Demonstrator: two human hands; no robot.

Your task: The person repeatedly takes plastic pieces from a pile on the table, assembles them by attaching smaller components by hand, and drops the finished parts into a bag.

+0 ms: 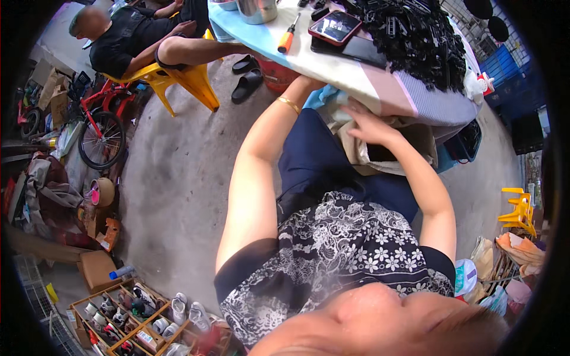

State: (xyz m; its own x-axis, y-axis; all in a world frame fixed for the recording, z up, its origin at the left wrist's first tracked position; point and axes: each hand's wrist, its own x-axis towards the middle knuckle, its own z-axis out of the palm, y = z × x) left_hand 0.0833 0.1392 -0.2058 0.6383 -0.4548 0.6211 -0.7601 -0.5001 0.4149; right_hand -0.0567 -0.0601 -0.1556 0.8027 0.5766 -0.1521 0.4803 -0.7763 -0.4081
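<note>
My left hand (pixel 311 83) reaches to the near edge of the table, and its fingers are lost under the hanging tablecloth (pixel 389 95). A light blue cloth (pixel 322 98) hangs beside it. Over the mouth of a beige sack (pixel 355 148) by my lap, my right hand (pixel 373 126) has its fingers spread and slightly blurred, with no object visible in it. On the tabletop lie an orange-handled screwdriver (pixel 287 40), a phone (pixel 335 27) on a flat black case (pixel 350 52), and a large heap of small black parts (pixel 412 44).
A metal pot (pixel 257 10) stands at the table's far left. Another person (pixel 127 47) sits on a yellow chair (pixel 199 83). Black slippers (pixel 246 86) and a red bucket (pixel 276 77) are nearby. A red bicycle (pixel 102 127), shoe rack (pixel 127 335) and yellow stool (pixel 519 213) stand around.
</note>
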